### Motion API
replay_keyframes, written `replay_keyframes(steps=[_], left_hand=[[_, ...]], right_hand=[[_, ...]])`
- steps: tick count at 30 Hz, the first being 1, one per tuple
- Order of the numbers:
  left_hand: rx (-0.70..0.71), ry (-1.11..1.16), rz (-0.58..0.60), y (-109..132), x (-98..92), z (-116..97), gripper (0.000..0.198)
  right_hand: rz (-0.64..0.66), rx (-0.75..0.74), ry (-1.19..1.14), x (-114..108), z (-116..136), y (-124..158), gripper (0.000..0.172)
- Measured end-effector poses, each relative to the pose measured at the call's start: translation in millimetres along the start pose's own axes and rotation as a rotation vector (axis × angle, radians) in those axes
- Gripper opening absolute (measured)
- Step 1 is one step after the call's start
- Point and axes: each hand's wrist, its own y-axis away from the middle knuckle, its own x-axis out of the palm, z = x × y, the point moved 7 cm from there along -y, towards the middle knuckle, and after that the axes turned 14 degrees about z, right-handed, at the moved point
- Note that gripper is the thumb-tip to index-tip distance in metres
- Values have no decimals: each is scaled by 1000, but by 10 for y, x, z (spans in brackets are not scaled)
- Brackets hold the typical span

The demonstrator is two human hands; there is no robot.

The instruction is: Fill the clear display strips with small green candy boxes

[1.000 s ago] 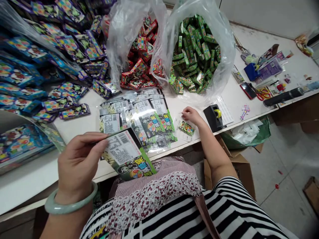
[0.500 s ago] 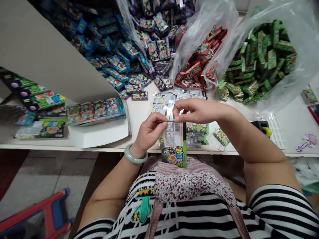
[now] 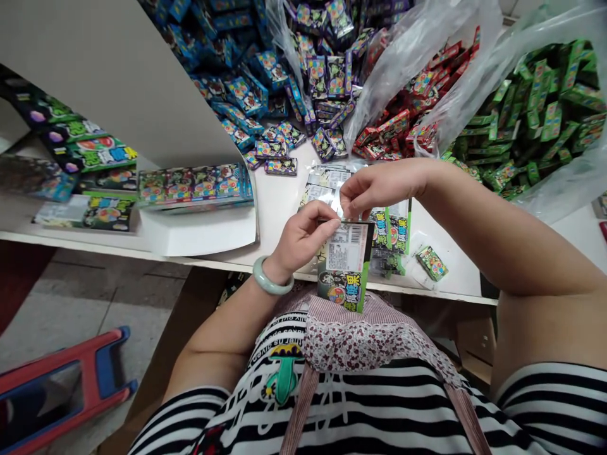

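left hand (image 3: 303,239) grip narrow, pinching the top edge of a printed candy pouch (image 3: 344,265) that hangs past the front edge of the bench (image 3: 450,272); right hand (image 3: 382,188) fingertips at that top edge, hold unclear. risk: a slipped pinch would drop the pouch onto the apron (image 3: 351,335) or skew it against the loose pouches (image 3: 327,186) behind.

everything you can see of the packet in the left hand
The packet is a glossy film sachet, slightly tilted, reaching past the edge of the white table. Its upper part carries a white label with print and a barcode; below, dark artwork shows a round multicoloured candy and a green edge. The left hand pinches its top.
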Motion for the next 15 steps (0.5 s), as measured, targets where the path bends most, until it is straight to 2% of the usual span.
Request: replay_keyframes(steps=[3,6,7,9,12,15], left_hand=[[19,1,0,-6,12,-20,18],[46,-28,-39,8,6,-23,16],[59,-47,-59,18,1,-21,16],[96,-81,-98,43,-14,-14,17],[154,-124,-105,70,-34,-8,23],[189,-197,-14,67,-24,-43,25]], right_hand=[[92,67,19,50,13,-77,29],[75,103,32,68,152,-68,28],[109,115,49,108,210,-56,27],[284,173,96,255,290,-21,25],[561,308,84,459,265,72,23],[657,345,-82,577,118,103,21]])
